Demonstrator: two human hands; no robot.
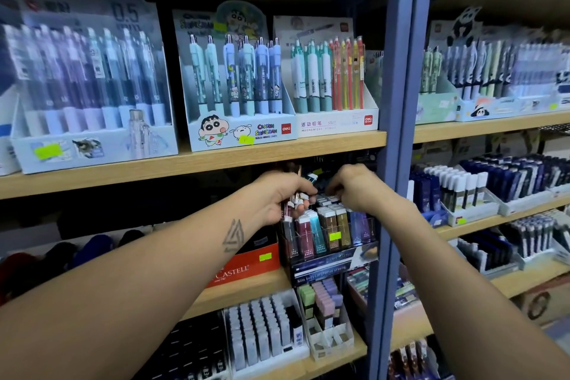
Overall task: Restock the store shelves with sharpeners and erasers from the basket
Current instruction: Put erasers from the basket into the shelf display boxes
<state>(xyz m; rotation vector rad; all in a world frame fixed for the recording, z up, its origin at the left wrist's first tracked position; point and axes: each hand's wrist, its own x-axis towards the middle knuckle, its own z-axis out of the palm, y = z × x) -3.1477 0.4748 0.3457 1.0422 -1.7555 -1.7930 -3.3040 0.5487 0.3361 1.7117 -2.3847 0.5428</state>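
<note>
midway through restocking, by the look of it. left hand point(282, 194) curled round a small bunch of slim stick erasers point(294, 202), white caps poking out between the fingers, held just above the left end of the clear rack point(327, 237) on the middle shelf point(246, 290). right hand point(351, 187) reaching into the back rows of that rack, fingers bent down among the caps; cannot tell whether pinching one or only pressing them into line, since the fingertips are hidden behind the packs.

rack already well filled: front row showing maroon, teal, brown, gold and purple sticks standing upright, with more rows behind. still to go in: the bunch in the left hand. no basket in view, so no telling how much stock remains there. no sharpeners plainly seen either; that part of the job cannot be judged from here.

below, on the lower shelf, a white tray point(262, 333) of pale block erasers looking full, and beside it a box of pastel erasers point(324, 299) with empty slots toward the front, likely wanting a top-up. pens point(240, 71) above untouched and not part of the job.
</note>
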